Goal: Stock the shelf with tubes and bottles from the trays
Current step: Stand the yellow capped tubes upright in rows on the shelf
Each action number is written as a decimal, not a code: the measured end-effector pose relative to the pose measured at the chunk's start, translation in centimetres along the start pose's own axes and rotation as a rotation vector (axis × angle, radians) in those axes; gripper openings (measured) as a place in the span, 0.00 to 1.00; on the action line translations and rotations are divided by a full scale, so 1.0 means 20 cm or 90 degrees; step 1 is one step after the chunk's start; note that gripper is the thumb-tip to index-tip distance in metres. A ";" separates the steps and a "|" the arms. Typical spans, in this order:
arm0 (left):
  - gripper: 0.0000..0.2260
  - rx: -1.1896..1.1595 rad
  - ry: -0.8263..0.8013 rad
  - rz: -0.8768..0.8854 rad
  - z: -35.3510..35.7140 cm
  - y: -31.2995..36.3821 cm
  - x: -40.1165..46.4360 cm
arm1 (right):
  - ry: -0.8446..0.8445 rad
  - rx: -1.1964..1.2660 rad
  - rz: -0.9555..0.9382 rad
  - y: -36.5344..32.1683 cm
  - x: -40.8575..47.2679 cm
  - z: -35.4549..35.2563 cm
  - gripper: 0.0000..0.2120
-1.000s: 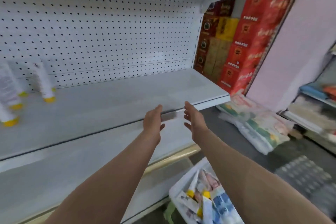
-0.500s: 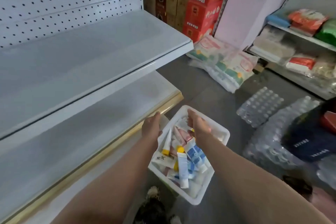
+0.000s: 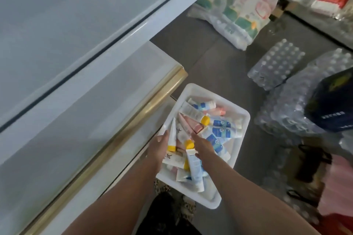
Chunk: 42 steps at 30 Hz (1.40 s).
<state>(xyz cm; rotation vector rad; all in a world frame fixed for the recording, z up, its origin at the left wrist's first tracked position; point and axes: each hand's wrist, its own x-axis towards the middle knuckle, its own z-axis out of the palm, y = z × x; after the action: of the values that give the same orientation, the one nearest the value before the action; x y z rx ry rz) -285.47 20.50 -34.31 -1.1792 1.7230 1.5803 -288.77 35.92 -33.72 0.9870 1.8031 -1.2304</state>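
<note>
A white tray (image 3: 242, 120) sits on the floor beside the shelf unit, piled with several tubes: white ones with yellow caps (image 3: 205, 120), blue-and-white ones (image 3: 219, 131) and pink ones (image 3: 191, 123). My left hand (image 3: 158, 146) reaches into the tray's left side with fingers straight, beside a white yellow-capped tube (image 3: 172, 136). My right hand (image 3: 202, 144) hovers over the middle of the pile, fingers extended toward the tubes. Neither hand grips anything. The white shelf (image 3: 80, 30) stretches across the upper left.
A lower shelf with a gold front edge (image 3: 122, 129) lies left of the tray. Shrink-wrapped bottle packs (image 3: 277, 65), bagged goods (image 3: 235, 5) and a dark box (image 3: 332, 101) stand on the grey floor to the right.
The view has dropped from the shelf to the floor tray. Both hands came down from the shelf edge and now reach into the tubes.
</note>
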 end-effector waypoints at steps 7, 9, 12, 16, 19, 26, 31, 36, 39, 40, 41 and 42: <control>0.30 0.181 -0.067 -0.011 0.09 -0.06 0.27 | 0.034 -0.067 -0.038 0.02 0.14 0.09 0.23; 0.30 0.209 -0.093 -0.003 0.12 -0.06 0.31 | 0.072 -0.114 -0.030 0.01 0.16 0.10 0.21; 0.29 0.162 -0.089 -0.045 0.15 -0.07 0.34 | 0.097 -0.143 -0.020 0.00 0.20 0.13 0.21; 0.32 0.133 -0.092 -0.097 0.17 -0.11 0.42 | 0.095 -0.157 0.013 0.01 0.27 0.15 0.20; 0.42 0.122 -0.104 -0.128 0.18 -0.16 0.50 | 0.088 -0.171 0.042 0.01 0.32 0.15 0.25; 0.32 0.085 -0.107 -0.182 0.21 -0.18 0.47 | 0.030 -0.170 0.076 0.04 0.34 0.20 0.25; 0.20 -0.071 -0.129 -0.224 0.17 -0.17 0.39 | 0.000 -0.074 0.132 0.08 0.32 0.20 0.27; 0.23 -0.091 -0.139 -0.213 0.09 -0.14 0.30 | -0.073 0.063 0.161 0.13 0.28 0.12 0.29; 0.23 -0.089 -0.109 -0.204 0.05 -0.09 0.20 | -0.099 0.154 0.137 0.13 0.18 0.11 0.28; 0.23 -0.094 -0.101 -0.193 0.04 -0.07 0.16 | -0.102 0.170 0.122 0.12 0.15 0.10 0.28; 0.22 -0.107 -0.102 -0.179 0.03 -0.06 0.12 | -0.108 0.182 0.103 0.10 0.11 0.10 0.27; 0.22 -0.128 -0.111 -0.162 0.02 -0.04 0.07 | -0.121 0.191 0.086 0.08 0.07 0.09 0.25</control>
<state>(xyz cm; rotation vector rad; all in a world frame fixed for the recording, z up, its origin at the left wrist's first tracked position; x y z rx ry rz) -285.58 20.51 -36.04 -1.2586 1.2739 1.6708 -287.63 34.84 -36.07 1.0952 1.4097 -1.4832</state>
